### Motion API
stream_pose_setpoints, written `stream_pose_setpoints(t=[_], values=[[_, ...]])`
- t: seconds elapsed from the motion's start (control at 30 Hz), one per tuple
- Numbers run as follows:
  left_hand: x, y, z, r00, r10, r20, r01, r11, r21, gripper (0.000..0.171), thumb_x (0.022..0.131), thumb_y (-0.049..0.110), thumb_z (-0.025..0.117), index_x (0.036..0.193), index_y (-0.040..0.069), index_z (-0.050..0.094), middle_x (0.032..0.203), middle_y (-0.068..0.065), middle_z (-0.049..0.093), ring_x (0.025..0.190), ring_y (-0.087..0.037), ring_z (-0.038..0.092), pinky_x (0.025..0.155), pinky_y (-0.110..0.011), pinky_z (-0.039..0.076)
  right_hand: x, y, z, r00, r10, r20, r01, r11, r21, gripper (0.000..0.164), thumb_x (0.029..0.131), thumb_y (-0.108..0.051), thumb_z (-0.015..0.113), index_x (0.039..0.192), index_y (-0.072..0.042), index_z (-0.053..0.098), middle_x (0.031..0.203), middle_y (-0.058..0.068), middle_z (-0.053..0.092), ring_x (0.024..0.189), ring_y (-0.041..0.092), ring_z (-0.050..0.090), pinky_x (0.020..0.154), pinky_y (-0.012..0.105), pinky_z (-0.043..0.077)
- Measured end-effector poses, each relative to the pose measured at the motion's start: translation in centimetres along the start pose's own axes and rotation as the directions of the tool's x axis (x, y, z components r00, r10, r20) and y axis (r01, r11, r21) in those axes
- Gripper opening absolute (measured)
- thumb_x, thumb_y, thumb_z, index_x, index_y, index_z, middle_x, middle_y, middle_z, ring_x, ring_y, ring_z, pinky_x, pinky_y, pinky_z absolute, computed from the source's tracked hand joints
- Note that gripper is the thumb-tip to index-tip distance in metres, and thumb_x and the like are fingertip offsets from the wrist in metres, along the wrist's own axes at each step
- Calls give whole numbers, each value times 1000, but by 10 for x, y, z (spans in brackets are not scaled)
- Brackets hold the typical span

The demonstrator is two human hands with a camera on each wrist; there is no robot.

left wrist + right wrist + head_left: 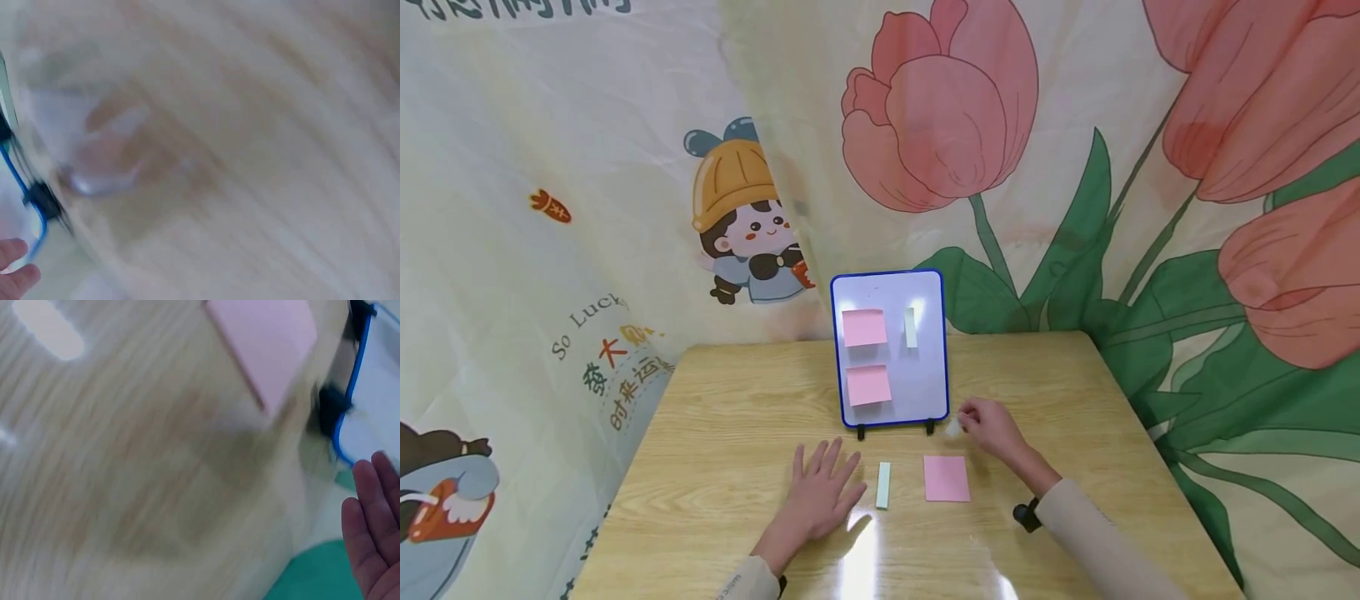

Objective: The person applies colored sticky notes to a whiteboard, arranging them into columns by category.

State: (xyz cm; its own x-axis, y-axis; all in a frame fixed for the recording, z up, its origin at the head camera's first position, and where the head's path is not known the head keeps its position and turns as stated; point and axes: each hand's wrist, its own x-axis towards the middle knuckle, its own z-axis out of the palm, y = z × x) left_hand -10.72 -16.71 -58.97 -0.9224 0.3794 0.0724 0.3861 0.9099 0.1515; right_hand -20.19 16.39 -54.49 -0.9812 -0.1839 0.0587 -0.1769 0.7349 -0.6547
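Note:
My left hand (822,492) is spread with straight fingers just above or on the table, left of a pale green strip of sticky notes (883,486). Thumb and forefinger of my right hand (996,431) pinch a small pale slip of paper (953,428) near the whiteboard's lower right corner. A pad of pink sticky notes (946,479) lies between the hands. On the small blue-framed whiteboard (917,375) are an upper pink note (864,327), a lower pink note (868,386) and a narrow pale green note (911,327) at upper right.
The whiteboard stands on black feet (861,432) toward the back of the wooden table (737,408). Behind it hangs a cloth printed with tulips (947,125). A black wrist device (1027,517) sits at the right sleeve. Glare marks the table's front.

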Motion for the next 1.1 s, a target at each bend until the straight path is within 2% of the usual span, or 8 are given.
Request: stream_pose_setpoints(t=[0.17,0.3,0.47,0.63,0.77,0.9,1.0,1.1], values=[[-2,-27,-11,992,-129,17,129,992,-8,60,103,57,30,153,25,39,162,-16,26,148,-41,24,116,-69,2,3,14,-21,1000,6,24,-5,998,-67,13,94,-10,65,100,-3,74,89,7,73,75,14,65,66,33,54],[-4,-41,-16,982,-186,24,187,982,-37,60,103,58,31,155,27,34,164,-16,22,150,-41,20,116,-69,-1,6,19,-32,998,13,59,-7,994,-107,17,95,-14,65,102,-4,77,101,9,76,91,21,69,78,41,57],[-5,-45,-16,978,-203,48,205,978,-39,62,102,60,29,156,29,30,165,-15,18,151,-41,17,115,-71,-2,13,17,-41,996,22,86,-14,996,-92,19,96,-15,64,104,-4,77,104,12,75,97,26,70,82,44,58],[-5,-41,-14,982,-189,21,190,980,-64,61,102,58,31,155,27,34,164,-16,21,149,-43,21,114,-72,1,24,6,-49,997,-6,83,14,996,-91,22,97,-14,62,109,-2,76,109,15,74,101,29,70,84,44,58],[-4,-36,-11,984,-177,-15,175,982,-72,60,103,57,32,155,27,35,163,-16,23,149,-42,23,115,-72,3,34,-7,-52,997,-66,50,72,991,-116,23,98,-15,60,112,-2,75,110,15,74,89,22,69,80,41,58],[-1,-31,-9,986,-162,-38,158,984,-82,59,103,57,32,154,27,36,163,-15,24,149,-42,23,114,-71,4,42,-23,-50,992,-130,0,129,982,-136,24,98,-14,60,113,-2,74,106,15,75,66,13,59,64,33,53],[1,-29,-7,987,-155,-36,152,985,-78,59,103,57,32,154,27,36,163,-15,24,149,-42,23,115,-71,5,47,-36,-45,985,-168,-35,162,978,-133,24,97,-14,61,114,-2,74,106,15,75,53,10,47,52,26,41],[1,-26,-6,988,-155,-28,152,986,-73,59,103,56,31,154,27,36,163,-15,24,148,-42,23,115,-71,5,52,-46,-38,978,-200,-56,192,973,-131,24,97,-14,61,116,-4,73,109,14,75,47,7,38,46,22,33]])
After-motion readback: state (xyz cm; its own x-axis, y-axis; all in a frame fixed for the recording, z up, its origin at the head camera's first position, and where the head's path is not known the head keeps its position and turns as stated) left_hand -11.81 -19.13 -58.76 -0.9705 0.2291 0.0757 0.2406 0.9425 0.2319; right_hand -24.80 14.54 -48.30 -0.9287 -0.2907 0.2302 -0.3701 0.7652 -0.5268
